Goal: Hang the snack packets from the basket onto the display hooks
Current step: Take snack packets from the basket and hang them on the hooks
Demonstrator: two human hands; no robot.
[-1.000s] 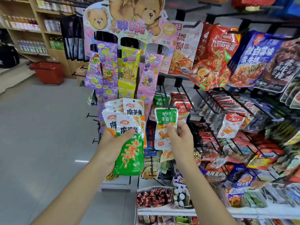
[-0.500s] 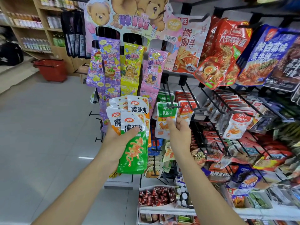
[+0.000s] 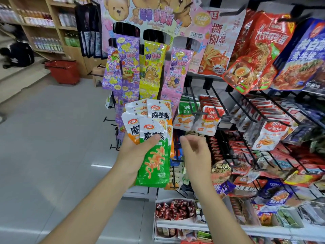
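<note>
item: green-topped packet [image 3: 186, 115], hanging on a black display hook [image 3: 197, 113]; all places below are given from it.

- left hand [image 3: 133, 155]: below and to the left of it. the hand grips a fan of snack packets [image 3: 158, 111], thumb pressed across the front one, which is white on top and green below with orange strips printed on it. the fan's upper edge reaches level with the hung packet, just to its left.
- right hand [image 3: 198, 154]: directly below it and apart from it. the fingers are loosely curled and hold nothing (thumb and forefinger tips point up toward the packet).
- red-topped packet [image 3: 210, 120]: just to its right, on the neighbouring hook.
- long candy strips [image 3: 151, 71], purple, yellow and pink: above and to its left, under a teddy-bear card [image 3: 140, 13].
- red basket [image 3: 61, 71]: far to its left, on the floor by wooden shelves.
</note>
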